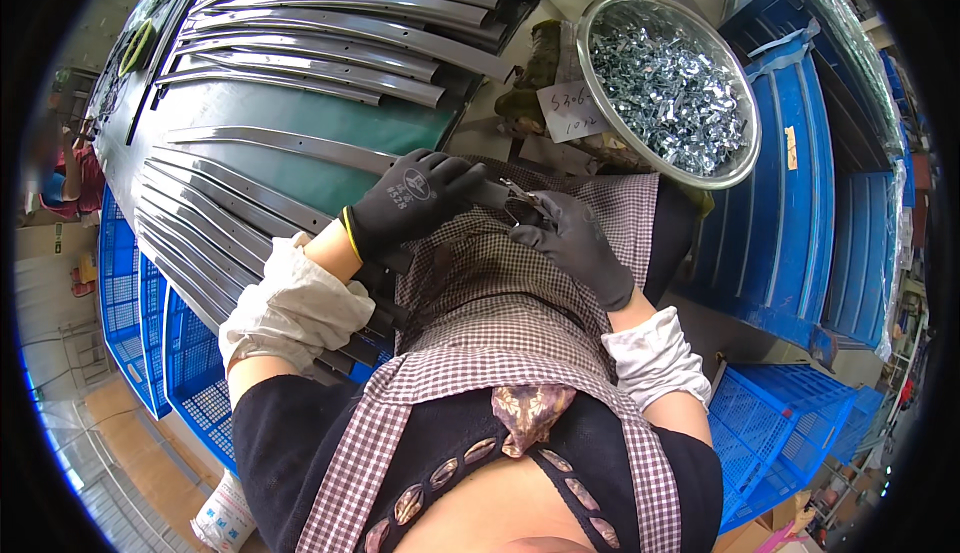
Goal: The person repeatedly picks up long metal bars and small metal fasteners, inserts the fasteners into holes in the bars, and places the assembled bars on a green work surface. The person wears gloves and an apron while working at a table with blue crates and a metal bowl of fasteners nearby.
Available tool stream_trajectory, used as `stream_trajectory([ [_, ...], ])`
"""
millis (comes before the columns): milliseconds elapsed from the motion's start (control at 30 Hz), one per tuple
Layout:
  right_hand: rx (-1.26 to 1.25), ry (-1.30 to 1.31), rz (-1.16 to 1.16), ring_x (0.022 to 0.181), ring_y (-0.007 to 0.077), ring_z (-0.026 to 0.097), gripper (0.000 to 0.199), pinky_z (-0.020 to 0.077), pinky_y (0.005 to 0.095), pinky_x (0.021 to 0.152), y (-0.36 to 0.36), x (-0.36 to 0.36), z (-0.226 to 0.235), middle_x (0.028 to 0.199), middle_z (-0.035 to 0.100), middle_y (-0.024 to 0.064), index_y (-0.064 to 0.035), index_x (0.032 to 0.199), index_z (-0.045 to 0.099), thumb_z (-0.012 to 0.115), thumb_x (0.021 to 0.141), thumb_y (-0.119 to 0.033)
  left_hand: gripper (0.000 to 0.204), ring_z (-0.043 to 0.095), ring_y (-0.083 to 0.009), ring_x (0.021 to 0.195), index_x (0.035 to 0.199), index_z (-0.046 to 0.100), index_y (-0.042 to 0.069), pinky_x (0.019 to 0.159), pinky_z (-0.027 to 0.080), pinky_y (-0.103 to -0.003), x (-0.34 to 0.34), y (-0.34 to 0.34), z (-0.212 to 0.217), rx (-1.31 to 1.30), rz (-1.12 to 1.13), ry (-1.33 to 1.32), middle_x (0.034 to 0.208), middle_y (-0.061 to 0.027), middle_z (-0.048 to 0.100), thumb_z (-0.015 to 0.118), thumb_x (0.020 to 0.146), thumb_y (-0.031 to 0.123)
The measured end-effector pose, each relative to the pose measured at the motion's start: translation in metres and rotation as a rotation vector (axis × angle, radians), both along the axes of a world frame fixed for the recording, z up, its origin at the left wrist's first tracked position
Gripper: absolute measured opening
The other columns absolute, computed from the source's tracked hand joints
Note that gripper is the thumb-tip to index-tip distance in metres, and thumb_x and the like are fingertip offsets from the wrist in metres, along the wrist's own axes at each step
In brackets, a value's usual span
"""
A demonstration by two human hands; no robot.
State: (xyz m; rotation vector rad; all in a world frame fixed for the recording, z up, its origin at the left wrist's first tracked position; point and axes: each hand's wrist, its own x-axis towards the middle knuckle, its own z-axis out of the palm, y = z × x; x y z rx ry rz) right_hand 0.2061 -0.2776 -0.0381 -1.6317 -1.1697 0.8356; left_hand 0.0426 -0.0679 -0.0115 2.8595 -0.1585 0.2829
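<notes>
My left hand (415,198), in a black knit-cuff glove, is closed around the right end of a long, glossy dark strip (290,145). The strip's other end reaches left across the green table top. Past my fingers its tip (490,194) pokes out over my lap. My right hand (575,238), gloved in dark grey, pinches a few small shiny metal clips (517,196) at that tip. Whether a clip sits on the strip or just touches it, I cannot tell.
A round tub (735,158) full of small metal clips stands at the far right, beside a handwritten paper (573,111). More dark strips (330,41) lie at the back of the table (370,118), others (190,208) at near left. Blue crates (205,378) and a blue metal bin (765,213) flank me.
</notes>
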Motion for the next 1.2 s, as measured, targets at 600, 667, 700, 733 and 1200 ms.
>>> stream_trajectory([
  [600,-0.042,-0.18,0.196,0.064,0.015,0.062,0.036,0.0486,0.0311,0.061,0.023,0.028,-0.044,0.073,0.066,0.0072,-0.0005,0.092,0.07,0.069,0.094,-0.036,0.041,0.066,-0.0298,0.091,0.119,0.062,0.006,0.077,0.053,-0.04,0.005,0.002,0.002,-0.087,-0.025,0.064,0.1,-0.0096,0.068,0.073,0.081,0.017],
  [667,0.0,-0.198,0.089,0.062,0.019,0.061,0.039,0.0476,0.0326,0.06,0.011,0.027,-0.029,0.071,0.063,0.0087,-0.0012,0.091,0.07,0.064,0.097,-0.039,0.043,0.066,-0.0299,0.091,0.121,0.062,0.005,0.077,0.053,-0.04,0.005,0.002,0.0,-0.1,-0.025,0.06,0.101,-0.01,0.068,0.073,0.081,0.018],
  [700,0.02,-0.207,0.037,0.061,0.021,0.061,0.04,0.0471,0.0333,0.059,0.004,0.027,-0.022,0.07,0.062,0.0095,-0.0015,0.091,0.07,0.061,0.099,-0.04,0.044,0.066,-0.0302,0.091,0.122,0.062,0.005,0.078,0.053,-0.041,0.005,0.002,0.001,-0.104,-0.024,0.061,0.101,-0.0105,0.068,0.073,0.081,0.018],
  [733,-0.004,-0.154,0.037,0.061,0.0217,0.061,0.039,0.0468,0.0341,0.059,-0.005,0.026,-0.015,0.068,0.06,0.0103,-0.001,0.088,0.068,0.06,0.099,-0.037,0.045,0.066,-0.0306,0.092,0.123,0.062,0.004,0.078,0.053,-0.041,0.005,0.002,0.002,-0.105,-0.025,0.062,0.102,-0.0109,0.068,0.073,0.082,0.018],
  [1200,-0.036,-0.582,0.093,0.058,0.0313,0.06,0.034,0.0444,0.0419,0.051,-0.007,0.012,0.002,0.066,0.059,0.0144,-0.0062,0.077,0.062,0.06,0.097,-0.033,0.042,0.065,-0.0325,0.09,0.121,0.061,0.003,0.076,0.051,-0.043,0.003,0.001,0.009,-0.113,-0.057,0.111,0.097,-0.0119,0.066,0.071,0.084,0.02],
])
